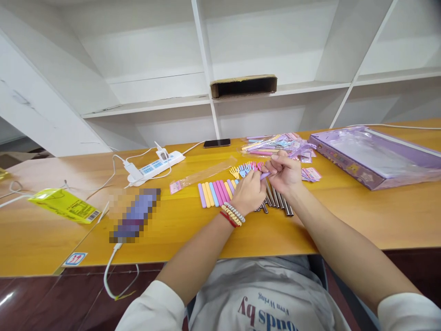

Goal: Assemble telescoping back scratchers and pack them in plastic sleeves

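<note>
My left hand (250, 191), with beaded bracelets and a red cord at the wrist, is closed around a purple handle (264, 175). Opposite it, my right hand (284, 172) pinches at the handle's other end; the fingers hide most of it. A purple hand-shaped piece (303, 148) shows just beyond the right hand, and I cannot tell if it is held. Left of the hands lies a row of coloured handles (217, 193) in purple, yellow, blue and pink. Small hand-shaped scratcher heads (234, 172) lie behind them. Several metal rods (285, 205) rest under the hands.
Bagged back scratchers (263, 143) and a purple tray box (372, 177) lie at the back right. An empty clear sleeve (206, 174), a dark phone (217, 143), a power strip (156, 168), a pixelated phone (138, 214) and a yellow carton (65, 205) spread leftward. White shelves stand behind.
</note>
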Motion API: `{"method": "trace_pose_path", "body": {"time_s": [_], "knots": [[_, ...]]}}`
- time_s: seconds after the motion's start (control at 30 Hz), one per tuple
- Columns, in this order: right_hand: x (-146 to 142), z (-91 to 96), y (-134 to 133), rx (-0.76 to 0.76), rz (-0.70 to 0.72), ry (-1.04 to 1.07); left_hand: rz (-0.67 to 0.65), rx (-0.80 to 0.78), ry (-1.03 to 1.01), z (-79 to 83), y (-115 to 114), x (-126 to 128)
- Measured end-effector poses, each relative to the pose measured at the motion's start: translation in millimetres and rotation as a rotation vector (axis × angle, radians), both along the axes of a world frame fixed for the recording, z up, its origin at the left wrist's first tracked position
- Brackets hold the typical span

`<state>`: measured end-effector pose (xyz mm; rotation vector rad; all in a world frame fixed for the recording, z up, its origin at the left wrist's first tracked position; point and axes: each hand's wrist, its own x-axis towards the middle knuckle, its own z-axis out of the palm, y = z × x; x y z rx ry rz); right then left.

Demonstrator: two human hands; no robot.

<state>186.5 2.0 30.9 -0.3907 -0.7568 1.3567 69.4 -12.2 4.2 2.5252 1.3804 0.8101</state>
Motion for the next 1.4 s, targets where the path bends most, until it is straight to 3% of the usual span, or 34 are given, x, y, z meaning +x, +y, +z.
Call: {"method": "trace_pose_path", "body": {"time_s": [0.17, 0.43, 0.67, 1.13, 1.4], "knots": [[-2.8, -1.4, -0.1, -0.018, -0.049, 0.014, -0.051, -0.016, -0.122, -5.0, -1.0, 7.2], [5.9, 4.1, 4.8, -0.122, -0.133, -0.008, -0.278, -0.213, -0.195, 7.9, 0.1, 3.4], [-2.2, 6.6, -0.5, -0.101, -0.189, -0.055, -0.085, -0.131, -0.044, 3.4, 0.2, 7.2], [-5.3, 15.6, -9.4, -0.142, -0.268, -0.075, 0.051, -0.047, 0.085, 7.2, -5.2, 9.3], [-2.7, 18.6, -7.0, -0.194, -0.298, -0.055, 0.091, -0.090, 0.110, 7.7, -7.9, 10.5]]}}
